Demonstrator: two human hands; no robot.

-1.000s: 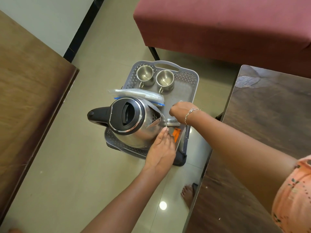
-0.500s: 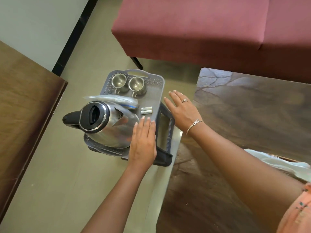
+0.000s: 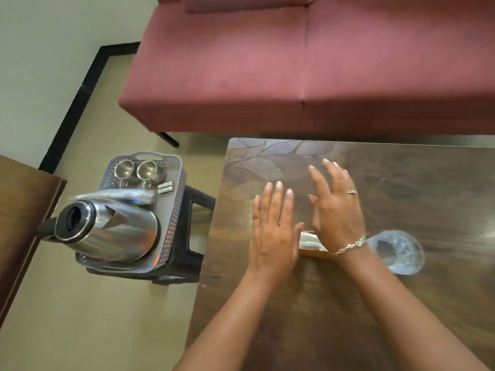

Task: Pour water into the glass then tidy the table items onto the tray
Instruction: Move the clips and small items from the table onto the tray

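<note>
The grey perforated tray (image 3: pixel 176 210) sits on a dark stool left of the table. It carries a steel kettle (image 3: pixel 107 231), two steel cups (image 3: pixel 136 170), a clear plastic packet (image 3: pixel 120 195) and two small white tubes (image 3: pixel 166 188). A glass of water (image 3: pixel 396 253) stands on the brown table (image 3: pixel 348 303) just right of my right wrist. My left hand (image 3: pixel 273 231) and my right hand (image 3: pixel 334 204) hover flat over the table with straight fingers, holding nothing. Between and under them lies a small shiny box (image 3: pixel 310 243), mostly hidden by my right hand.
A dark red sofa (image 3: pixel 294 62) runs along the far side of the table. The dark stool (image 3: pixel 192 253) under the tray stands on the tiled floor. Another brown wooden surface (image 3: pixel 24 223) fills the left edge.
Both hands have left the tray and swung right over the table. The view has turned right, bringing the glass and the small box into sight.
</note>
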